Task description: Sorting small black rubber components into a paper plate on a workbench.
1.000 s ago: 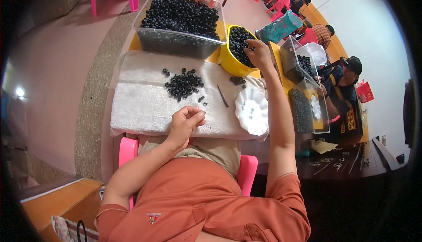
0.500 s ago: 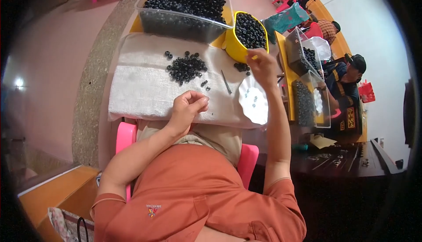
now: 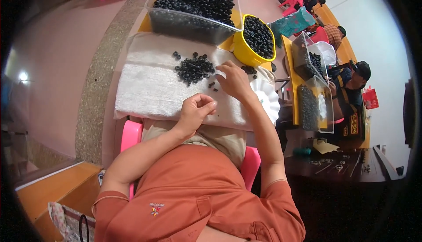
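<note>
Black beads [image 3: 193, 70] just beside the right hand [image 3: 234, 81], its grip unclear, could scatter if brushed; the left hand [image 3: 193, 113] curls closed.

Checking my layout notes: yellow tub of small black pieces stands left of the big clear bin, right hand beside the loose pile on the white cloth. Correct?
No: the yellow tub stands right of the big clear bin, per the head view. Right hand beside the loose pile on the white cloth: correct.

Across comes the right hand [image 3: 234, 79], away from the yellow bucket [image 3: 246, 53] and over the white cloth [image 3: 147, 86], now just beside the pile of black beads [image 3: 194, 69]!
</note>
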{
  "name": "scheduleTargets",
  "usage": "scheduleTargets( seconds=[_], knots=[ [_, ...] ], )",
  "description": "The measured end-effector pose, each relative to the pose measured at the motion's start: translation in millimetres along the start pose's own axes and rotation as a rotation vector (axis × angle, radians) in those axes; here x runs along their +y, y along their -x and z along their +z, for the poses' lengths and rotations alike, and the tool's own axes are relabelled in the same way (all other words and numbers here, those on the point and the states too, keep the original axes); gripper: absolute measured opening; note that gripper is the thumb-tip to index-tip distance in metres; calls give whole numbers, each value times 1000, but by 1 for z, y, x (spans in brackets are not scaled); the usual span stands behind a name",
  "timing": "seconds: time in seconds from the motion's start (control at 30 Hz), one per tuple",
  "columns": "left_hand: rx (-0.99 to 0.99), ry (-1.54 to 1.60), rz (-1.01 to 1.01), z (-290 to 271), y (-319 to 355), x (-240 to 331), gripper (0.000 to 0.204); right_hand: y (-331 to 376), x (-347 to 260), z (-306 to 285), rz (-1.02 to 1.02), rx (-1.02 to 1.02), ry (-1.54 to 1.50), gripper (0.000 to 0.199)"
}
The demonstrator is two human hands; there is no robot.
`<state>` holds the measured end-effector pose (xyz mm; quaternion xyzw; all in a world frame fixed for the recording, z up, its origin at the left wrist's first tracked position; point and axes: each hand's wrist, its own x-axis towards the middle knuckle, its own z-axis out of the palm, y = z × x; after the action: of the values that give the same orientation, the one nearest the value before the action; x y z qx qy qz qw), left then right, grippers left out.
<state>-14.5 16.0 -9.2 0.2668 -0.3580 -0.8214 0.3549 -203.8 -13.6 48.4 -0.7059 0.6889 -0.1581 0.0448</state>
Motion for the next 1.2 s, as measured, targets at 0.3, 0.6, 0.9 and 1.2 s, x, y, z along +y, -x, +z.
scheduleTargets(
  seconds=[0.3,0.6,0.9,1.2],
  knots=[
    [-5,5,10,-3,-3,-4,8,-12,-2,13,78,-74,61,27],
    [-14,-10,2,-1,-3,-2,10,-10,3,22,81,5,16,23],
    [-8,7,-2,-1,-2,-2,11,-4,0,19,120,-2,12,21],
    [-5,-22,22,0,-3,-2,8,-1,0,16,88,30,-48,26]
  ],
)
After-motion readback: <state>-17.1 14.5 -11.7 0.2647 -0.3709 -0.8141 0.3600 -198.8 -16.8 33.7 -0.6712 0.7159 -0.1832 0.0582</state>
